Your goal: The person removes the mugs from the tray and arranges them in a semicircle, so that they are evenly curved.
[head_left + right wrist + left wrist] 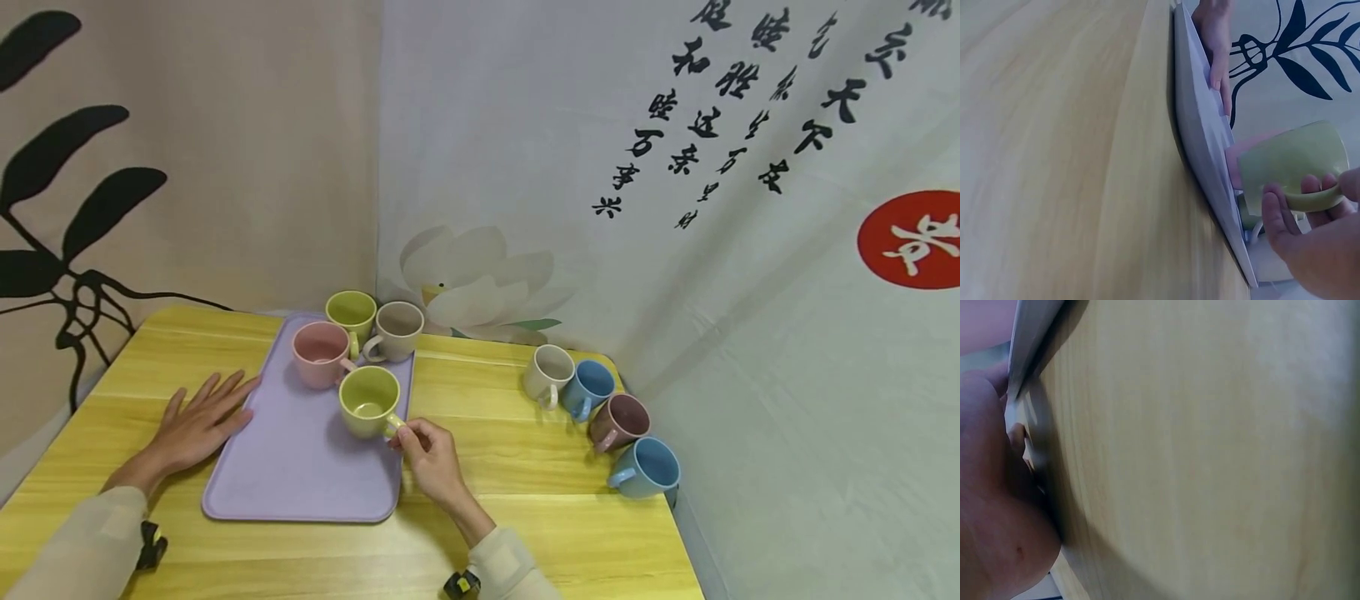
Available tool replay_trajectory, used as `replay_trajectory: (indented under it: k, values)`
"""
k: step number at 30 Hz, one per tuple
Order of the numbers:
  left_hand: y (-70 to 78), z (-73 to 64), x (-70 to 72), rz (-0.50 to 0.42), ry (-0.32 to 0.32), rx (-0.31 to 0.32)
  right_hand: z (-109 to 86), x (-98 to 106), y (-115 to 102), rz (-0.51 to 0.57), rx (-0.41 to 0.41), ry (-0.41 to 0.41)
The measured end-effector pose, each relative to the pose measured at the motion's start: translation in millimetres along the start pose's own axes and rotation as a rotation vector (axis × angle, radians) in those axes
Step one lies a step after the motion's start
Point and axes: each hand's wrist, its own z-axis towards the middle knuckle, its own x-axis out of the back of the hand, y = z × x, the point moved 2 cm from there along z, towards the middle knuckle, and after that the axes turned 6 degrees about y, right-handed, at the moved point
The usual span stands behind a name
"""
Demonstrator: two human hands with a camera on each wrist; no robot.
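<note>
My right hand [432,463] pinches the handle of a yellow-green mug [369,400], held upright over the right side of a lilac tray [300,475]. In the right wrist view the fingers curl around that handle, and a gap to the tray cannot be made out. My left hand [201,425] lies with straight, spread fingers at the tray's left edge, fingertips on the rim. Behind the held mug, a pink mug [321,357], another yellow-green mug [351,312] and a beige mug [397,327] stand close together at the tray's far end.
On the right of the wooden table [495,533] several mugs form a slanting row: a beige mug [548,372], a blue mug [588,385], a mauve mug [619,419] and a light-blue mug [647,468]. A printed cloth [480,150] hangs behind the table.
</note>
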Motion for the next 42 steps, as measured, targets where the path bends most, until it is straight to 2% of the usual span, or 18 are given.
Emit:
replay_trajectory:
  k: [5,15,23,37,42]
  values:
    - [0.4,0.3,0.9,-0.006,-0.01,0.003,-0.4,-1,1,-0.001,-0.018,0.012]
    - [-2.8,1.3,-1.5,-0.012,0.006,-0.012,6.3,9,7,0.003,-0.015,0.101]
    - [-3.2,1.6,-1.3,-0.012,0.011,-0.014,12.7,26,10,-0.056,0.011,0.21]
    - [-0.9,0.7,0.4,-0.002,0.002,-0.011,23.3,64,8,-0.051,0.007,0.366]
    - [-0.3,0.6,0.3,-0.003,0.002,-0.011,26.9,78,8,-0.052,-0.019,0.438]
